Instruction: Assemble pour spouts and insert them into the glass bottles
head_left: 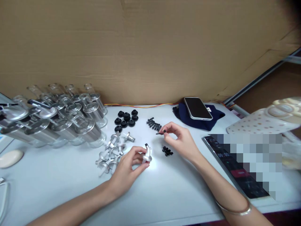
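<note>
Glare brightens the table [162, 185] mid-view, while the view's upper right corner is dark.

Site classed as a small hand-assembly workshop. Basis: on a white tabletop [169, 201], like components lie sorted in separate groups: metal pourer spouts [114, 151], black ribbed stoppers [126, 116], black strips [154, 124] and small round black pieces [167, 151]. Metal-sleeved glass bottles [66, 127] stand massed at the left. A cardboard sheet [150, 47] screens the back. Personal articles noted: a smartphone [198, 108] on navy cloth [215, 118] and a spotted tumbler [246, 121].
</note>
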`<state>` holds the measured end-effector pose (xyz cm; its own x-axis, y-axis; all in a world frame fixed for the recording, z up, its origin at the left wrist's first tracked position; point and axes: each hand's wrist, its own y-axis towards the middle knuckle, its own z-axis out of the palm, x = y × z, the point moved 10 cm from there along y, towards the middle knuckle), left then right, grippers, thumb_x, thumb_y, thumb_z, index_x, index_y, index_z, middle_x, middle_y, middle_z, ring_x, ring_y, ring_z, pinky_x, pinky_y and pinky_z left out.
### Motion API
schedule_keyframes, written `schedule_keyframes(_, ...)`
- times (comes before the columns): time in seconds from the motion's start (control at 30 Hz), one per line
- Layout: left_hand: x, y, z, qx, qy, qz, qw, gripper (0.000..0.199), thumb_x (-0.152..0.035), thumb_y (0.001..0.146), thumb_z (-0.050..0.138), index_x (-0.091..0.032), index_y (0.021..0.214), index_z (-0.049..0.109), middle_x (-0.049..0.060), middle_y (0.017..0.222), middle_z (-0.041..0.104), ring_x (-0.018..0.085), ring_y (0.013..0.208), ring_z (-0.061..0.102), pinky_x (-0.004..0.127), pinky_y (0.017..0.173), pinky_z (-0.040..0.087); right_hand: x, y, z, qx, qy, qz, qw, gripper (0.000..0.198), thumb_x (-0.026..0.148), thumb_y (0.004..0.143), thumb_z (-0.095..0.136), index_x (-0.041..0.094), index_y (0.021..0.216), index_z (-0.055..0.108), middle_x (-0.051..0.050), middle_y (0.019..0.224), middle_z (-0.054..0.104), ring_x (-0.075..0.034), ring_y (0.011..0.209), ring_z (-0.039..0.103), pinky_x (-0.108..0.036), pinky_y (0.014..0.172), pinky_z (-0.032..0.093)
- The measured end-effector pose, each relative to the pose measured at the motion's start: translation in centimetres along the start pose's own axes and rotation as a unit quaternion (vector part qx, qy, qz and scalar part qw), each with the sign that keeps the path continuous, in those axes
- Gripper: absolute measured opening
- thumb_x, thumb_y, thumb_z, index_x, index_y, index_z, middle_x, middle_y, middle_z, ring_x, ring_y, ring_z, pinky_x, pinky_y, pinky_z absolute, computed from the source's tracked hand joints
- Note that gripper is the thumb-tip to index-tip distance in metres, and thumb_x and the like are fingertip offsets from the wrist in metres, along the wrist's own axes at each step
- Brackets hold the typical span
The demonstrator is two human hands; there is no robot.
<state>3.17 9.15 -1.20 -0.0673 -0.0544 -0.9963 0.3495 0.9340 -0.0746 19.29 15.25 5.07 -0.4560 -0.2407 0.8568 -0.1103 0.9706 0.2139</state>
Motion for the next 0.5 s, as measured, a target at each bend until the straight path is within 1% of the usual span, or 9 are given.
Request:
schedule_keyframes(0.1,0.0,0.0,-0.3,-0.018,-0.029,0.003,0.999,0.033,-0.017,0.078,0.063,-0.024,0.106,0.046,0.003,0.103,0.059,0.014,0.085,0.064,0.029,0.080,0.051,0.0,-0.5,1.5,0.036,0.053,0.018,0.998,0.006,0.020,0.072,0.052,0.019,0.075,0.057,-0.002,0.070,0.066,-0.016,0.069,0.061,-0.027,0.065,0.048)
schedule_keyframes(0.17,0.0,0.0,-0.3,-0.023,-0.039,0.003,0.999,0.037,-0.017,0.077,0.064,-0.024,0.108,0.044,0.003,0.103,0.060,0.014,0.087,0.063,0.029,0.082,0.051,-0.3,-0.8,2.6,0.065,0.078,0.037,0.994,0.010,0.025,0.076,0.053,0.019,0.077,0.060,-0.002,0.067,0.066,-0.014,0.062,0.059,-0.026,0.059,0.048)
schedule_keyframes(0.23,-0.1,0.0,-0.3,-0.021,-0.041,0.001,0.999,0.038,-0.017,0.077,0.065,-0.024,0.109,0.044,0.003,0.101,0.060,0.014,0.089,0.063,0.029,0.083,0.050,-0.5,-0.9,3.3,0.087,0.083,0.054,0.991,0.016,0.031,0.078,0.054,0.018,0.080,0.064,-0.003,0.069,0.068,-0.013,0.055,0.057,-0.026,0.054,0.047)
schedule_keyframes(0.27,-0.1,0.0,-0.3,-0.021,-0.041,0.000,0.999,0.038,-0.017,0.077,0.064,-0.024,0.109,0.044,0.003,0.101,0.060,0.014,0.090,0.063,0.029,0.084,0.050,-0.5,-0.8,3.3,0.088,0.077,0.057,0.992,0.019,0.032,0.079,0.054,0.018,0.082,0.065,-0.004,0.071,0.068,-0.012,0.053,0.055,-0.026,0.052,0.047)
schedule_keyframes(0.33,-0.1,0.1,-0.3,-0.022,-0.040,-0.003,0.999,0.037,-0.017,0.077,0.064,-0.023,0.108,0.045,0.003,0.101,0.060,0.015,0.091,0.062,0.029,0.083,0.050,-0.2,-0.4,2.2,0.061,0.049,0.048,0.996,0.022,0.035,0.080,0.054,0.017,0.084,0.067,-0.005,0.075,0.069,-0.013,0.054,0.056,-0.026,0.053,0.047)
schedule_keyframes(0.4,-0.1,0.1,-0.3,-0.022,-0.037,-0.005,0.999,0.036,-0.017,0.078,0.064,-0.023,0.108,0.045,0.004,0.101,0.060,0.015,0.091,0.062,0.030,0.083,0.050,0.4,0.0,0.5,0.040,0.002,0.027,0.999,0.023,0.037,0.081,0.055,0.018,0.084,0.067,-0.006,0.078,0.069,-0.015,0.062,0.060,-0.027,0.057,0.048)
schedule_keyframes(0.43,-0.1,0.1,-0.3,-0.022,-0.034,-0.005,0.999,0.036,-0.018,0.078,0.064,-0.023,0.108,0.045,0.004,0.101,0.060,0.015,0.091,0.062,0.030,0.083,0.050,0.7,0.1,-0.3,0.047,-0.027,0.018,0.998,0.023,0.037,0.081,0.056,0.018,0.083,0.067,-0.005,0.079,0.070,-0.016,0.065,0.061,-0.027,0.058,0.048)
schedule_keyframes(0.5,0.0,0.1,-0.3,-0.020,-0.028,-0.004,0.999,0.035,-0.019,0.079,0.063,-0.023,0.108,0.044,0.004,0.102,0.060,0.015,0.092,0.061,0.030,0.084,0.050,0.7,-0.3,-0.7,0.122,-0.090,0.014,0.988,0.021,0.037,0.082,0.057,0.019,0.080,0.067,-0.004,0.077,0.070,-0.016,0.065,0.061,-0.026,0.057,0.047)
